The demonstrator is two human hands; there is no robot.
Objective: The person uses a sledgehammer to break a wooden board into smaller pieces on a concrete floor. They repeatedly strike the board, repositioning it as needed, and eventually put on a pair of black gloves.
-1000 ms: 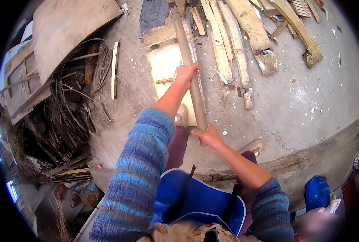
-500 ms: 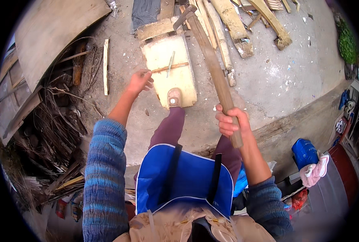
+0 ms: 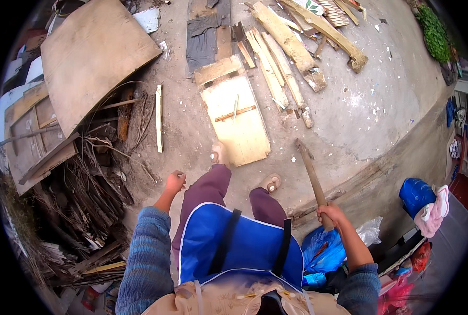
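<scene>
My right hand [image 3: 332, 214] grips the wooden handle of an axe [image 3: 312, 176], low on my right. Its narrow dark head points away from me near the concrete floor, its shape hard to make out. My left hand [image 3: 176, 181] hangs beside my left thigh, fingers curled in, with nothing visible in it. Ahead lies a pale wooden board [image 3: 244, 139], my left shoe [image 3: 219, 153] against its near left edge. A thin reddish-brown stick [image 3: 228, 115] rests across the board, crossed by a narrow pale strip [image 3: 236, 105].
Planks [image 3: 284, 39] lie scattered beyond the board. A lone batten [image 3: 159, 118] is on the left floor, near a large plywood sheet [image 3: 94, 58] and heaped branches [image 3: 94, 191]. Blue plastic bags [image 3: 323, 252] sit by my right forearm, and a low concrete ledge [image 3: 370, 168] runs along the right.
The axe has swung down from high in front of me to low on my right. My left hand has drawn back from the board, and my left foot has shifted from its surface to its edge.
</scene>
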